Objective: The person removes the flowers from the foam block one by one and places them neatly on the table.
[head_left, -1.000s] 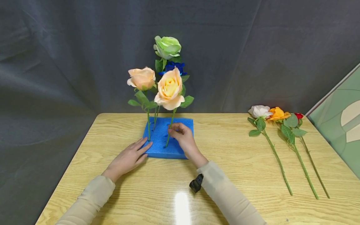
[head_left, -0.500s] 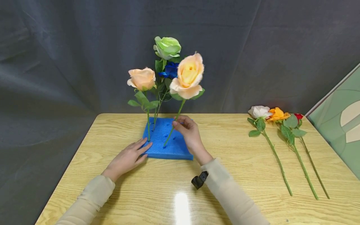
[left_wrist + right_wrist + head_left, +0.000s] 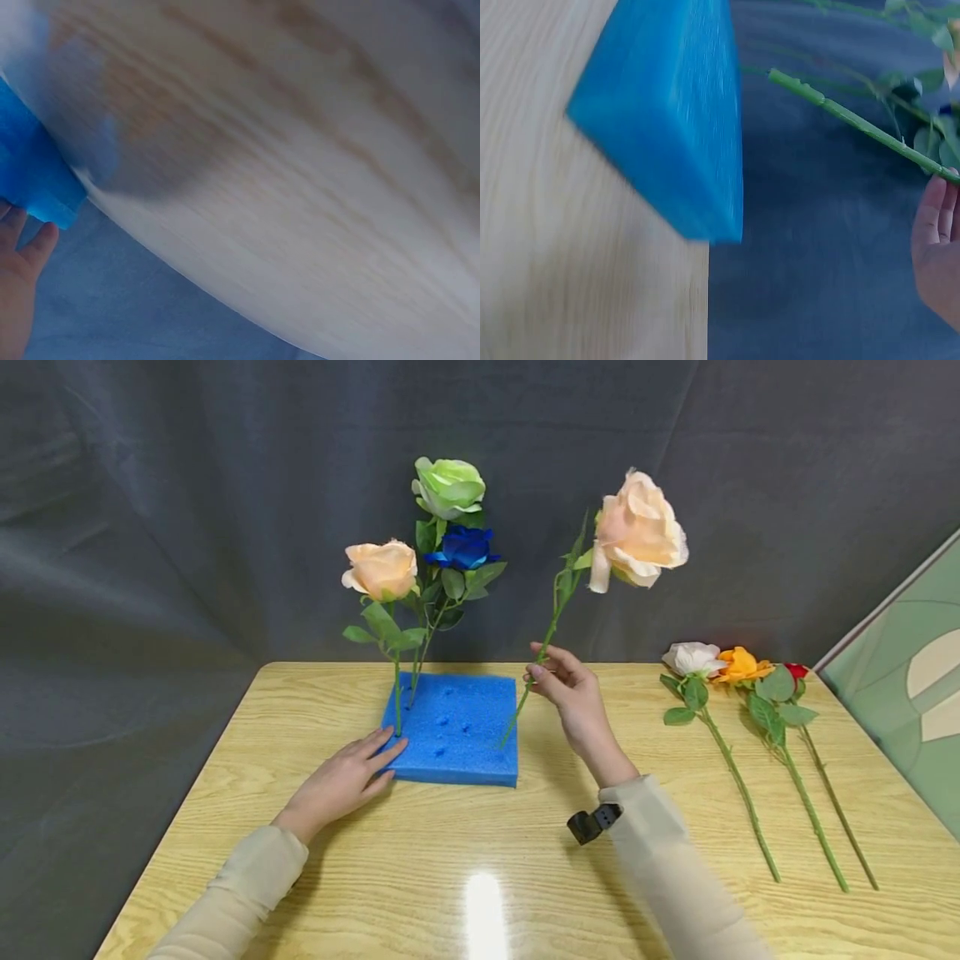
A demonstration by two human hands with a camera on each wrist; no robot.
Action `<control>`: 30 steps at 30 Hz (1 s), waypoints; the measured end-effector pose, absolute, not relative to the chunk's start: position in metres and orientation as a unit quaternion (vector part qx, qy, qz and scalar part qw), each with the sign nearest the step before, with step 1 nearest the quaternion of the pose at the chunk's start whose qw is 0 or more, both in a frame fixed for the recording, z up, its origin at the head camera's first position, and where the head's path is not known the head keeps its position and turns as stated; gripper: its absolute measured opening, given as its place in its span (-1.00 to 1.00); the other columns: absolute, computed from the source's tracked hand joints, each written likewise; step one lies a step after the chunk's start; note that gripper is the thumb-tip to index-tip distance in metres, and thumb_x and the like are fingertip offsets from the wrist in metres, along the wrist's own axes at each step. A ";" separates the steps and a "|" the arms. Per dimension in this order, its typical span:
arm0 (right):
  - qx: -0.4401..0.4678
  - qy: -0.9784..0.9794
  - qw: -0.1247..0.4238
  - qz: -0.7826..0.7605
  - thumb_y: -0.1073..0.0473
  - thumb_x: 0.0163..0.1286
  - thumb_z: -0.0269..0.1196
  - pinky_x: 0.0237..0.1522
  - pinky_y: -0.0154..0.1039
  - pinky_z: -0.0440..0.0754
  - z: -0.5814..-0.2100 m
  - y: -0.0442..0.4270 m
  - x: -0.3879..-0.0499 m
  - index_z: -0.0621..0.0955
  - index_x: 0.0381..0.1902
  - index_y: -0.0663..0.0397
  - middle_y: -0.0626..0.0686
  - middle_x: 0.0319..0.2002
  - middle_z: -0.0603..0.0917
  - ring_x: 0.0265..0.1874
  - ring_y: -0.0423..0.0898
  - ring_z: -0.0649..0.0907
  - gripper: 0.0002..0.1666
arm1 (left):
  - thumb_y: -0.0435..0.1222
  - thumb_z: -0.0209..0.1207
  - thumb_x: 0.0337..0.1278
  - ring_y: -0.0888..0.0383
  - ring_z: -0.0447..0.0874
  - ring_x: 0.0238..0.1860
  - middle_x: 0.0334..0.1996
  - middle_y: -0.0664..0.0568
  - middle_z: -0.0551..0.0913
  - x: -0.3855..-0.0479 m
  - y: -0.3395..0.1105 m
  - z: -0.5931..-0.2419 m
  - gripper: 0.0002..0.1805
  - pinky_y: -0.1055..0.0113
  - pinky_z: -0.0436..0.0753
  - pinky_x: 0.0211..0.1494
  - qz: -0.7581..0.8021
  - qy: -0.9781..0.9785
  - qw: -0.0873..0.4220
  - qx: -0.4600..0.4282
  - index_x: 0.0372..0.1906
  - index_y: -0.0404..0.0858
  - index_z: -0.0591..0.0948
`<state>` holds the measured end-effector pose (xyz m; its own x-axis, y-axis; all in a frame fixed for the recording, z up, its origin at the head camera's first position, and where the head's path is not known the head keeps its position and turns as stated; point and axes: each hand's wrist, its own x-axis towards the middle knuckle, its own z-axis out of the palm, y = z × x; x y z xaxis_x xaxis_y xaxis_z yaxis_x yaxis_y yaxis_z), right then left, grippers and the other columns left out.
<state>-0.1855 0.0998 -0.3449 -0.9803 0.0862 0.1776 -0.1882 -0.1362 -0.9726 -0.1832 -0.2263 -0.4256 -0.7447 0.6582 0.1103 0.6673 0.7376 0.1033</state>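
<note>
My right hand (image 3: 573, 697) pinches the stem of a peach rose (image 3: 641, 531), which leans to the right. In the right wrist view the stem's lower end (image 3: 795, 85) hangs free, apart from the blue foam block (image 3: 641, 82). With fingers spread, my left hand (image 3: 341, 785) rests on the front left corner of the foam block (image 3: 480, 764). Another peach rose (image 3: 381, 570) stands upright in the block beside that hand. Behind it rise a green rose (image 3: 448, 489) and a blue rose (image 3: 463, 548), also set in the block.
On the table's right side lie a white rose (image 3: 692, 657), an orange rose (image 3: 742, 664) and a red rose (image 3: 797, 670), stems toward me. Several small holes show in the foam's top. A dark curtain (image 3: 225, 510) hangs behind the wooden table (image 3: 420, 868).
My right hand has drawn the peach rose out of the foam block and carried it to the right, tilting it. My left hand has stayed in place.
</note>
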 end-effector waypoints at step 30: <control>0.018 -0.836 0.004 0.548 0.29 0.47 0.03 -0.21 -0.53 0.65 -0.378 0.247 -0.154 0.20 0.38 0.45 -0.36 -0.29 0.56 -0.28 -0.50 0.63 -0.39 | -0.07 0.03 0.37 -0.11 0.27 0.42 0.43 -0.18 0.25 -0.184 -0.227 -0.429 -0.40 0.01 0.41 0.39 -0.072 -0.932 0.031 -0.354 0.44 -0.12 0.28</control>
